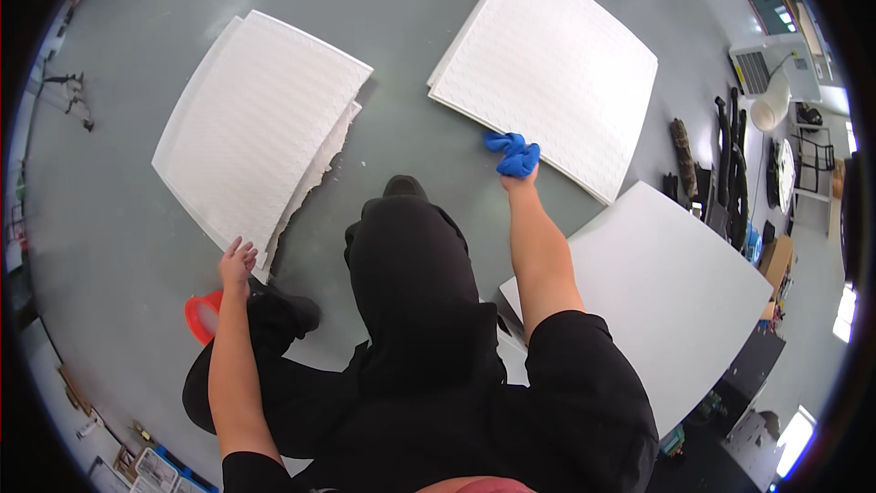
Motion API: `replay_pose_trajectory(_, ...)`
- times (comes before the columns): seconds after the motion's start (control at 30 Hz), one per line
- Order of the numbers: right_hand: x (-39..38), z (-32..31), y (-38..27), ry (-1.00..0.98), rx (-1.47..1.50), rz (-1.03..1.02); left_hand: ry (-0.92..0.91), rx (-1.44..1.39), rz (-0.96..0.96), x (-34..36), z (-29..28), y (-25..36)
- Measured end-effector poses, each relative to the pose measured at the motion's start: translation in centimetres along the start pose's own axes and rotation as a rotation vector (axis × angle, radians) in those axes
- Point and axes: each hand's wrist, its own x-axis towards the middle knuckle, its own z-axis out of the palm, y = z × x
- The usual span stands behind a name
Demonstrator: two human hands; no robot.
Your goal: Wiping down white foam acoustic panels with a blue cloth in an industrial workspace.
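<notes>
A bunched blue cloth point(517, 156) is gripped in my right hand point(520, 179), at the near edge of a stack of white textured panels point(557, 64) lying on the floor ahead to the right. My left hand point(237, 263) is beside the near corner of another white panel stack point(255, 119) on the left; its fingers are apart and hold nothing. Whether those fingertips touch the panel I cannot tell. Along the right side of that left stack, a lower sheet sticks out with a ragged, broken edge.
A red round container point(202, 318) stands on the grey floor point(392, 18) by my left forearm. To my right lies a large smooth white board point(666, 283). Black tubes point(730, 155), a portable air unit with a hose point(772, 102) and a cardboard box point(776, 262) are farther right.
</notes>
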Motion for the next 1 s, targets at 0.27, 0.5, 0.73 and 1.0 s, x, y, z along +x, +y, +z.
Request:
replay_pose_trajectory(0.27,1.7,1.3,-1.1,0.073,0.084,-0.053,-0.002,0.036,-0.007,-1.2,2.5,-0.2)
replay_pose_trajectory(0.5,1.8,0.7,-5.9,-0.453,0.051,0.093,-0.092,0.184,0.003,-1.5,3.4,-0.4)
replay_pose_trajectory(0.73,-1.4,9.0,-11.5,-0.487,-0.218,-0.045,-0.13,0.39,-0.003,-1.8,1.9,-3.3)
replay_pose_trajectory(1.0,-0.7,19.6,-20.4,-0.928,-0.492,-0.46,-0.194,0.444,0.156,-1.9,3.1,-4.1)
